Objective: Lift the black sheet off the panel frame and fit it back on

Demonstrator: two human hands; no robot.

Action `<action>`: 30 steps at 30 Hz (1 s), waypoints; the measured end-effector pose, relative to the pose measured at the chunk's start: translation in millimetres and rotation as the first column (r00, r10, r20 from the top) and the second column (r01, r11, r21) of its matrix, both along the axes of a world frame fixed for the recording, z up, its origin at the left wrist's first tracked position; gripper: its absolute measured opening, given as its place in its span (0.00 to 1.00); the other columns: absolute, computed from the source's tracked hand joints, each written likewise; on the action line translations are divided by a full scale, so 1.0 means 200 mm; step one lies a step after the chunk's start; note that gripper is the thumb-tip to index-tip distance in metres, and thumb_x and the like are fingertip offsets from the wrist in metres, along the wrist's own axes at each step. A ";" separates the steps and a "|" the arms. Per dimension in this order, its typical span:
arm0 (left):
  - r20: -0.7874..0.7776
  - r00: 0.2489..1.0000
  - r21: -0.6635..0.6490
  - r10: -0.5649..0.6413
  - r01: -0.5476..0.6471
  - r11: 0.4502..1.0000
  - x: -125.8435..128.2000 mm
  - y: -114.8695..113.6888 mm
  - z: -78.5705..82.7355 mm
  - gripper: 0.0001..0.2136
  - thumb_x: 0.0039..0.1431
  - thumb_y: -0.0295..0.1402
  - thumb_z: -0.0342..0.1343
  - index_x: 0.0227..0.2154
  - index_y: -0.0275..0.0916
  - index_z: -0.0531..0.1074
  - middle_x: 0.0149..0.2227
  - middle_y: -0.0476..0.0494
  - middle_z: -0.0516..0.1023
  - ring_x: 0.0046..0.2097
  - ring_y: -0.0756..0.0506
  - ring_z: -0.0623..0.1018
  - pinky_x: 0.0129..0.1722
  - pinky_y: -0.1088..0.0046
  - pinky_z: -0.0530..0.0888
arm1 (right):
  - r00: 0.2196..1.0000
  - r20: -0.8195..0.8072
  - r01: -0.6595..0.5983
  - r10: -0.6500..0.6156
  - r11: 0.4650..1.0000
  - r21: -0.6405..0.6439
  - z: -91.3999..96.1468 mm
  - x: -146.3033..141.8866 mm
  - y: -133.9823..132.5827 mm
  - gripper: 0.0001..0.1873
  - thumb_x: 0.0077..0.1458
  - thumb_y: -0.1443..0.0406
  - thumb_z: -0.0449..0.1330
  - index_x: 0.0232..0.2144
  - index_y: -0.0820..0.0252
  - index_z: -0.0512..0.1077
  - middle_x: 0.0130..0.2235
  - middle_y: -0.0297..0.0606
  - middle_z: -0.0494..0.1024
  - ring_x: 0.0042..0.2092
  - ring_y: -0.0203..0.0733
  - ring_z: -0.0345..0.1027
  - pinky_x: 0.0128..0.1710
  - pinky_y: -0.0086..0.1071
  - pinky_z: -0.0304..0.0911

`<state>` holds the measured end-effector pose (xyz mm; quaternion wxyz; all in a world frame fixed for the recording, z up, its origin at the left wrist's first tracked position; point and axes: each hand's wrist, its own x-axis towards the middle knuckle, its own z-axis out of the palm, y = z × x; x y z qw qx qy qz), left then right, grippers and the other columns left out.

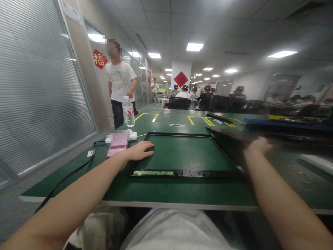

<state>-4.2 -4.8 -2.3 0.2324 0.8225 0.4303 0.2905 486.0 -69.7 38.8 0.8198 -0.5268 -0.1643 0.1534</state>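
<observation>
Black thin rectangular plastic frame (182, 172) lies centre-frame on green table (169, 192). Left hand (139, 151) flat, spread, pinning its left edge; right hand (257, 146) grips dark blurred panel (229, 139), lifting it off. Next needs steady upward pull.

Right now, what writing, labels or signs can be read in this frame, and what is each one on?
"福": gold character on the red diamond sign on the left wall.
Red diamond sign on the white pillar: character too small to read.
Water bottle label: blurred, unreadable.
Pink phone screen: blurred, unreadable.
Black frame under the left hand, dark panel at the right hand: no readable text.
</observation>
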 end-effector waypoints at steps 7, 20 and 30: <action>-0.281 0.959 0.058 -0.038 0.057 0.997 -0.01 0.01 0.00 0.30 0.51 0.56 0.56 0.49 0.39 0.76 0.58 0.33 0.73 0.61 0.33 0.68 0.62 0.58 0.61 | 0.950 -0.270 0.166 -0.158 0.986 0.007 -0.05 0.01 0.05 0.31 0.51 0.77 0.49 0.56 0.54 0.56 0.60 0.42 0.65 0.52 0.38 0.71 0.38 0.27 0.73; -0.539 0.842 0.099 -0.019 0.086 0.991 0.01 -0.01 0.02 0.31 0.62 0.51 0.45 0.59 0.32 0.67 0.63 0.29 0.65 0.64 0.36 0.65 0.63 0.60 0.60 | 0.893 -0.424 0.190 -0.148 0.980 0.058 -0.14 0.11 0.11 0.22 0.48 0.80 0.53 0.43 0.55 0.63 0.51 0.35 0.72 0.45 0.37 0.74 0.38 0.34 0.75; -0.537 0.843 0.093 -0.022 0.085 0.992 0.01 -0.02 0.03 0.30 0.61 0.49 0.46 0.59 0.33 0.67 0.64 0.29 0.65 0.64 0.36 0.65 0.63 0.59 0.60 | 0.846 -0.527 0.099 -0.078 0.995 0.011 -0.21 0.20 0.13 0.18 0.44 0.83 0.52 0.35 0.60 0.66 0.42 0.35 0.74 0.35 0.35 0.75 0.35 0.38 0.72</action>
